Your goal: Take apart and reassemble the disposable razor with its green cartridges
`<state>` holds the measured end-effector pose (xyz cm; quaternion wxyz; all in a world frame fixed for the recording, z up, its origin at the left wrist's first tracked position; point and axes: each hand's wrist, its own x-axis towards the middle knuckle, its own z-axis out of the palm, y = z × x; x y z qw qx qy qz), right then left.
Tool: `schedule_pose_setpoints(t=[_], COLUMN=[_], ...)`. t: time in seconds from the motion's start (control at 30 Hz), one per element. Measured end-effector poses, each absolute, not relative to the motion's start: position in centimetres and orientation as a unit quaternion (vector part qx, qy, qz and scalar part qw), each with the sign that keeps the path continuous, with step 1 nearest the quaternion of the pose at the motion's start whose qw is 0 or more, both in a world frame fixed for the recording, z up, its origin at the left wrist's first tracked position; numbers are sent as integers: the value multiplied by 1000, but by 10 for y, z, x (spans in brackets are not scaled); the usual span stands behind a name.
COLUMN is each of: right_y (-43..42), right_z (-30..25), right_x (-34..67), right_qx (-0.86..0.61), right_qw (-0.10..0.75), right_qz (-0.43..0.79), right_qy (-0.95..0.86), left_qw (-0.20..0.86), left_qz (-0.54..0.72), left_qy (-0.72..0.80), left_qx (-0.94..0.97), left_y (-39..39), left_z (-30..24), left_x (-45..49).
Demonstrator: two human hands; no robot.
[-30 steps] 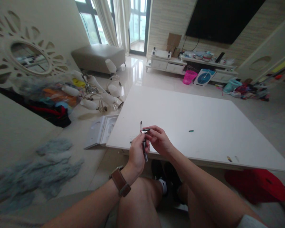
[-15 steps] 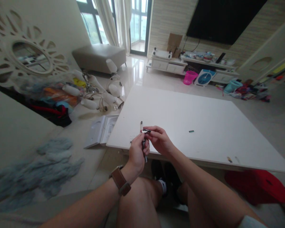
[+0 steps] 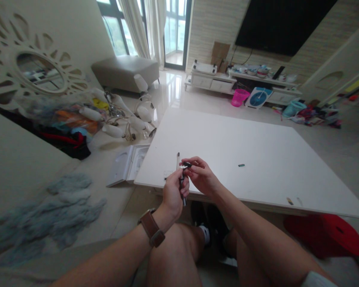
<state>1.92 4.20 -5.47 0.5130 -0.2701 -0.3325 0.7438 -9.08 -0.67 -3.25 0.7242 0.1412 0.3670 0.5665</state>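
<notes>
Your left hand (image 3: 172, 194) has its fingers wrapped tight around a slim dark tool (image 3: 182, 187), held upright just above the near edge of the white surface (image 3: 227, 135). Your right hand (image 3: 202, 178) touches the left, its fingers pinched on a small black-and-silver piece (image 3: 185, 164) at the tool's top. A pale stick (image 3: 177, 157) lies just beyond; a green bit (image 3: 241, 165) sits well apart to the right.

Slim dark pen-like tool (image 3: 182, 190), near upright in left hand (image 3: 172, 196); small black-and-silver piece (image 3: 185, 164) at its top, pinched by right hand (image 3: 202, 179).
</notes>
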Motion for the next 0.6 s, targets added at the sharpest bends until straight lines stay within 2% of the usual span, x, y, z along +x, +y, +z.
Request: schedule_pose_setpoints(t=[0.6], right_y=[40], right_z=[-56], right_x=[20], right_qx=[-262], right_qw=[498], right_qz=[766], right_qy=[-309], left_qw=[709], left_qz=[563], left_qy=[359], left_qx=[226], left_y=[-8], left_z=[-28], left_x=[-89])
